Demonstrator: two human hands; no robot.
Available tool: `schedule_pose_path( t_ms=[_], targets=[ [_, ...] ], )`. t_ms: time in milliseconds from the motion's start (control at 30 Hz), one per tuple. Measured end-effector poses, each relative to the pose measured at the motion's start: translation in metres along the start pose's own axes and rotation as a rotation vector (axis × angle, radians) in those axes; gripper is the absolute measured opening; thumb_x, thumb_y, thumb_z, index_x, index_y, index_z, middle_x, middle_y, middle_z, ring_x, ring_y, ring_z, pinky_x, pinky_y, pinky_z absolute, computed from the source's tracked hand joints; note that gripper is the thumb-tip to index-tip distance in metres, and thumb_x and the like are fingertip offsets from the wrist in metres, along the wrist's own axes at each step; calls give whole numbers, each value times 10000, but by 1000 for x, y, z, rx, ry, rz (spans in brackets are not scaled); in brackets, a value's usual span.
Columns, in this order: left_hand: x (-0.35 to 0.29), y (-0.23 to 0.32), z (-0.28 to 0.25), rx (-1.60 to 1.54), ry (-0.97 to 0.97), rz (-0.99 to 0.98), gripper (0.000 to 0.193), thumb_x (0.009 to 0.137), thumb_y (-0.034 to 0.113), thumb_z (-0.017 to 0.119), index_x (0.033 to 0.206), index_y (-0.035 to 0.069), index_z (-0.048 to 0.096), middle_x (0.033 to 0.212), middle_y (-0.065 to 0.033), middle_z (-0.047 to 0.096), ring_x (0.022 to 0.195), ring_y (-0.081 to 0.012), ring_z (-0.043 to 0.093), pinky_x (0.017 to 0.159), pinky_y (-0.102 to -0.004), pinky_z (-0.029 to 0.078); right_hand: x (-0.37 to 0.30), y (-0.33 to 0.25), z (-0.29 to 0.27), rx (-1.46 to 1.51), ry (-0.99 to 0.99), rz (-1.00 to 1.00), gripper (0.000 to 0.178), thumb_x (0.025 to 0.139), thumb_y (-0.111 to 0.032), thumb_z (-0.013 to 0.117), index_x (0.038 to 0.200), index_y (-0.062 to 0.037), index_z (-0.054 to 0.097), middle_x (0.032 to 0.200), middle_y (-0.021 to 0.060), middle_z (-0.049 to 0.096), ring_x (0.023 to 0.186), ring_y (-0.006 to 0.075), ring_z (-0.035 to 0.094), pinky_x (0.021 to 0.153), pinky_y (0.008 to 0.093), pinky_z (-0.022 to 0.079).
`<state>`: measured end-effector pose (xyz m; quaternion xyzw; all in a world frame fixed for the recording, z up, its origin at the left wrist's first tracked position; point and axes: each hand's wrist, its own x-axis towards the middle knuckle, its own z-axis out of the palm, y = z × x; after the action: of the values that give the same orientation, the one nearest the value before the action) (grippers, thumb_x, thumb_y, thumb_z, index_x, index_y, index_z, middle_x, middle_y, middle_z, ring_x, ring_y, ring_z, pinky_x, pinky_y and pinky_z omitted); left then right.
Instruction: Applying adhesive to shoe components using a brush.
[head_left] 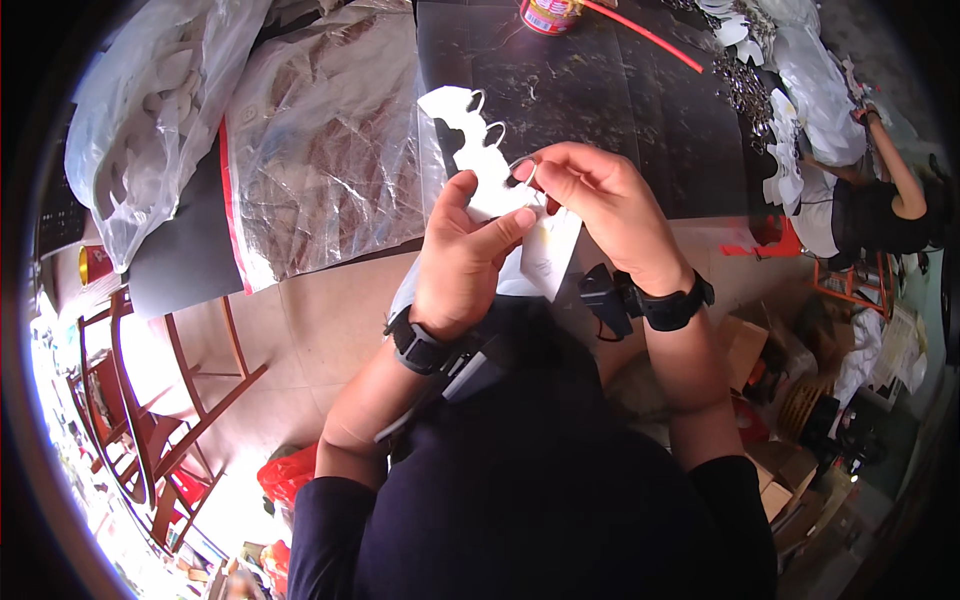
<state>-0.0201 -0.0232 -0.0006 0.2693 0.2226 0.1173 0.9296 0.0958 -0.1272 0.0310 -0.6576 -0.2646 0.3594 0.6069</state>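
1. White card (485, 165) with a scalloped edge, held up over the near edge of the bench (640, 150); it lies between the two hands and reaches forward and a little left beyond the fingers.
2. Left hand (465, 250): thumb and index finger are closed on the card's lower part, thumb on top, its tip pointing right toward the other hand.
3. Right hand (605, 205): thumb and index fingertips are pinched together at the card's right edge, gripping what looks like a thin loop (523, 161); the exact contact is too small to make out.
4. Two more wire hoops (483, 100) stand out from the card's right edge, ahead of the fingers and apart from them.
5. Just below the fingertips, between the hands, hangs a pale tag (548, 262) with a faint yellow patch.
6. Left of the fingers, a clear plastic sheet (320, 150) spreads over the bench; farther left is a bulging translucent bag (165, 110).
7. Well ahead of the fingers is a small printed tub (550, 14), a red stick (650, 38) slanting right from it.
8. Far right of the fingers, small metal pieces (742, 90) are heaped, and another person (880, 215) is beyond them.
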Motion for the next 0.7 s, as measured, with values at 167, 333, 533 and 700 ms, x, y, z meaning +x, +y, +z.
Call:
schedule_pose_path(
  t_ms=[167, 333, 533, 700],
  targets=[
    [2, -2, -2, 59, 89, 110, 517, 782, -98, 624, 1203, -40, 329, 1055, -140, 577, 947, -194, 603, 852, -302, 493, -11, -2, -7, 108, -93, 88, 220, 884, -78, 588, 1089, -2, 560, 873, 0, 580, 797, 42, 524, 697, 193, 437],
    [1, 1, 5, 52, 50, 93, 562, 792, -71, 629, 1247, -46, 300, 1057, -138, 574, 930, -181, 602, 823, -301, 495, -14, 2, -2, -46, -32, 12, 262, 842, 11, 589, 1100, -4, 546, 890, 20, 585, 815, 57, 543, 721, 201, 455],
    [2, 4, 2, -194, -23, -73, 462, 802, -43, 637, 1213, -13, 426, 1038, -73, 587, 909, -155, 603, 825, -284, 481, -20, 8, -5, -51, -62, -193, 311, 826, 86, 568, 1122, -2, 535, 929, 47, 585, 867, 81, 567, 765, 229, 478],
    [2, -3, -5, -186, -109, 2, 417, 803, -26, 645, 1183, 22, 480, 1057, -41, 581, 945, -145, 597, 857, -291, 470, -20, 9, -5, -32, -40, -216, 309, 826, 84, 570, 1120, -5, 545, 982, 35, 554, 878, 75, 546, 747, 210, 462]
  ],
)
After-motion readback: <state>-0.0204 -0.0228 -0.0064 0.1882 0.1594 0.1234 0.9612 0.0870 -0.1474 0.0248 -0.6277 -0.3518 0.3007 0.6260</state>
